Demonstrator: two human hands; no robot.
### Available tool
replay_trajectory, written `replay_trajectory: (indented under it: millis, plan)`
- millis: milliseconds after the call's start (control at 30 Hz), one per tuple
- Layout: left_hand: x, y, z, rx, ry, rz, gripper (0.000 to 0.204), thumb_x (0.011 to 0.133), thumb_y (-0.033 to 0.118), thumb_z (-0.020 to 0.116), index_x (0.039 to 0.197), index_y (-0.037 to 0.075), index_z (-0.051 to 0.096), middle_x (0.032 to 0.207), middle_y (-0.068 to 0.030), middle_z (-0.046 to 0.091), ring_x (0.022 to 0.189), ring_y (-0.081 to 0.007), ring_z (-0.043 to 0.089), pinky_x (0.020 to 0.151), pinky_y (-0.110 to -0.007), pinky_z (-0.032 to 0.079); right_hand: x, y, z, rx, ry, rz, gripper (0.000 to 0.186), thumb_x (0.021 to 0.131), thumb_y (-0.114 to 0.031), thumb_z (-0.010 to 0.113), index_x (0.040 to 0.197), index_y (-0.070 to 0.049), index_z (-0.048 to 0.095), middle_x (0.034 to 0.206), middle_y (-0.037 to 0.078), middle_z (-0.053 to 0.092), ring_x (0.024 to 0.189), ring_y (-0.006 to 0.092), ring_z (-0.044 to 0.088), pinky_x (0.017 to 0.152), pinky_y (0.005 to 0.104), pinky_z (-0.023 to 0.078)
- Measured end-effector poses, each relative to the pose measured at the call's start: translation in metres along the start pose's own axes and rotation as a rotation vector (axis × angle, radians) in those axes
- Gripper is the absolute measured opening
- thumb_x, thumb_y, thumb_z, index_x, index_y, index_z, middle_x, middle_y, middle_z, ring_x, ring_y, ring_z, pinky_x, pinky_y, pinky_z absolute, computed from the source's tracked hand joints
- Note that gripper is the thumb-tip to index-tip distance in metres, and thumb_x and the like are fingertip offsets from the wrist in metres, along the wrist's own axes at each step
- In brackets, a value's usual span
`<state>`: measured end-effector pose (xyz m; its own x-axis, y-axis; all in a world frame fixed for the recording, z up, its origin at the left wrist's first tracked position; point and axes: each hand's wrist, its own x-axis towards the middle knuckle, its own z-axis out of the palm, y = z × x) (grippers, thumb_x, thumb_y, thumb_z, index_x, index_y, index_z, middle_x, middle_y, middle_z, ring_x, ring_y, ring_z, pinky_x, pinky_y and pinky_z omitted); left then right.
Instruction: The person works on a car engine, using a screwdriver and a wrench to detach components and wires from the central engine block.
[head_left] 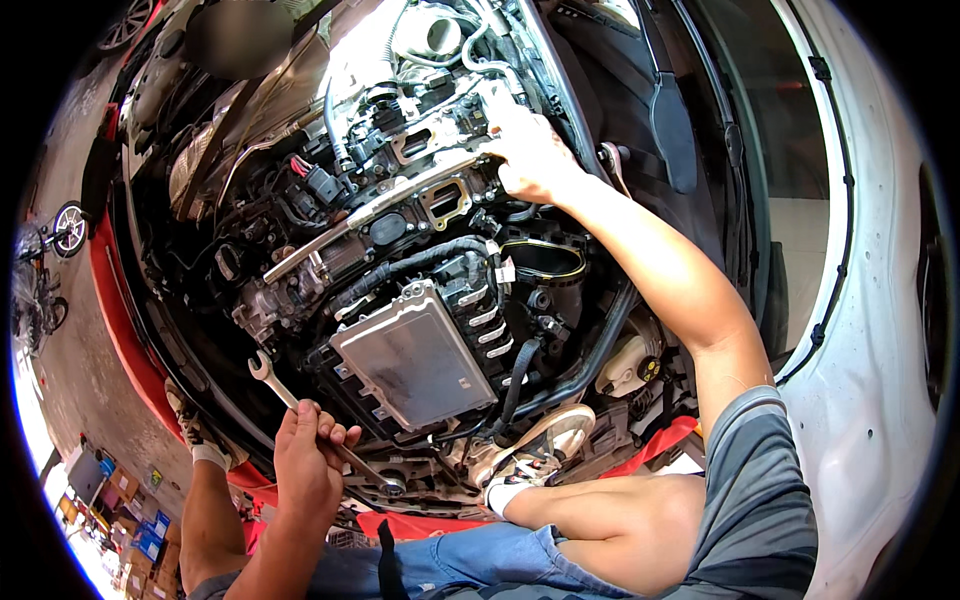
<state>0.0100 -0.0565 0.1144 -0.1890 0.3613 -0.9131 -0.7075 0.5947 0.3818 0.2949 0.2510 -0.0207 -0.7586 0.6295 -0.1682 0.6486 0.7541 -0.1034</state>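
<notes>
A combination wrench is gripped in my left hand, low at the left over the front of the engine bay. Its open jaw points up and away; the other end reaches past my palm toward the lower middle. My right hand is farther in, its fingers curled at the upper end of a long metal rail. Bright light washes out those fingertips, and what they hold is hidden. Just below the rail is an engine port with a gasket. A flat silver control module lies between my hands.
My shoed foot is among the parts at the front of the bay. A round black duct opening lies below my right wrist. A ratchet-like tool sits by the windshield edge. Boxes stand on the floor at lower left.
</notes>
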Motion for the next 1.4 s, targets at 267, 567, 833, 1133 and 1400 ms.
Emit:
replay_trajectory:
  millis: [267,567,833,1133,1400]
  plan:
    - [-0.003,-0.002,0.002,0.001,-0.025,0.003,0.014,0.104,0.023,0.045,0.097,0.011,0.047,0.074,0.0029,0.042,0.066,-0.0087,0.045,0.079,-0.033,0.050,-0.008,0.008,0.020,0.041,0.143,-0.024,0.052,0.074,-0.010,0.055,0.125,-0.008,0.062,0.131,0.019,0.050,0.128,0.0362,0.042,0.108,0.0467,0.032]
    - [-0.004,0.000,0.001,0.007,-0.030,0.003,0.015,0.104,0.024,0.044,0.096,0.011,0.047,0.073,0.0032,0.041,0.066,-0.0089,0.044,0.080,-0.034,0.050,-0.007,0.004,0.026,0.036,0.462,-0.090,0.015,0.068,-0.010,0.060,0.081,-0.003,0.065,0.096,0.015,0.058,0.097,0.0333,0.056,0.090,0.0454,0.044]
    - [-0.005,0.003,0.001,0.005,-0.041,-0.010,0.015,0.104,0.024,0.043,0.096,0.011,0.047,0.073,0.0032,0.042,0.066,-0.0085,0.045,0.081,-0.034,0.050,-0.013,-0.007,0.019,-0.074,0.334,0.072,0.051,0.074,-0.014,0.057,0.124,-0.005,0.058,0.127,0.020,0.053,0.123,0.0345,0.045,0.106,0.0439,0.034]
    - [-0.006,0.004,0.002,0.009,-0.028,-0.015,0.015,0.105,0.023,0.042,0.096,0.011,0.047,0.073,0.0032,0.042,0.065,-0.0087,0.045,0.080,-0.034,0.050,-0.016,0.000,0.030,0.076,0.294,0.082,0.044,0.072,-0.009,0.057,0.116,-0.004,0.063,0.121,0.018,0.053,0.119,0.0341,0.047,0.101,0.0458,0.038]
    - [-0.006,0.002,0.000,0.013,-0.059,-0.021,0.014,0.104,0.022,0.042,0.096,0.011,0.048,0.073,0.0033,0.042,0.065,-0.0087,0.045,0.080,-0.034,0.051,-0.014,-0.001,0.016,0.160,0.318,-0.043,0.024,0.077,-0.019,0.065,0.097,-0.006,0.064,0.102,0.012,0.059,0.106,0.0314,0.055,0.096,0.0458,0.041]
